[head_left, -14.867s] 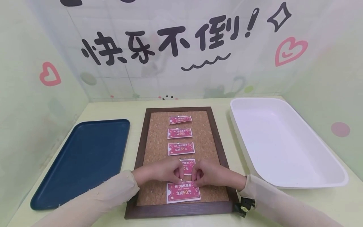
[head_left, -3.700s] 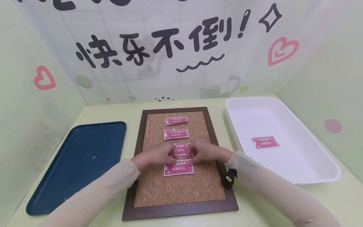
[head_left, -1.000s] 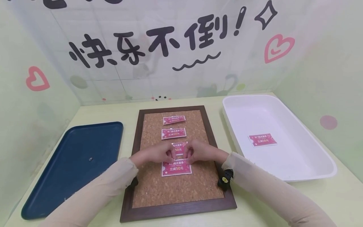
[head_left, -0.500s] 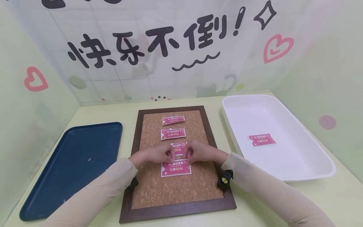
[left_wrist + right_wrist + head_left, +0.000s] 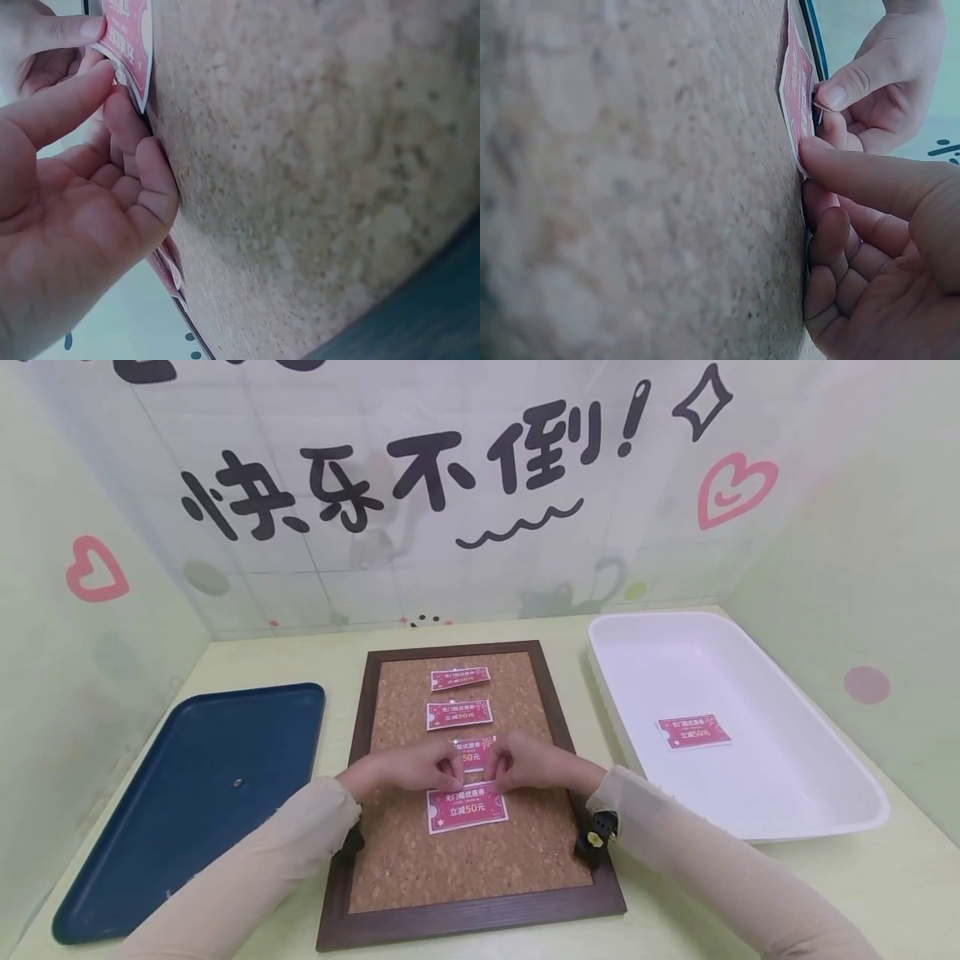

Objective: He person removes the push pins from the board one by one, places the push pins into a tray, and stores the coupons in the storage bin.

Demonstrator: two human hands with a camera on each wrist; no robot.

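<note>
On the framed corkboard (image 5: 472,868) lie several pink coupons in a column. Both hands are at the top edge of the lowest coupon (image 5: 467,812). My left hand (image 5: 416,766) pinches a small metal thumbtack (image 5: 820,109) between thumb and finger; in the left wrist view the tack is a glint beside the coupon's corner. My right hand (image 5: 536,762) pinches the coupon's upper right edge, its thumb on the printed face. That coupon sits slightly tilted. Between the hands shows part of another coupon (image 5: 472,756), its sides hidden by the fingers.
Left of the board is a dark blue tray (image 5: 202,752) with one thumbtack (image 5: 238,782) in it. At the right stands a deep white tray (image 5: 787,793) holding one coupon (image 5: 693,732). Two more coupons stay pinned near the board's top.
Since the oldest frame, the bottom coupon has left the board for the white tray, and a thumbtack has appeared in the blue tray. Both hands moved up one coupon, which has just tilted slightly.
</note>
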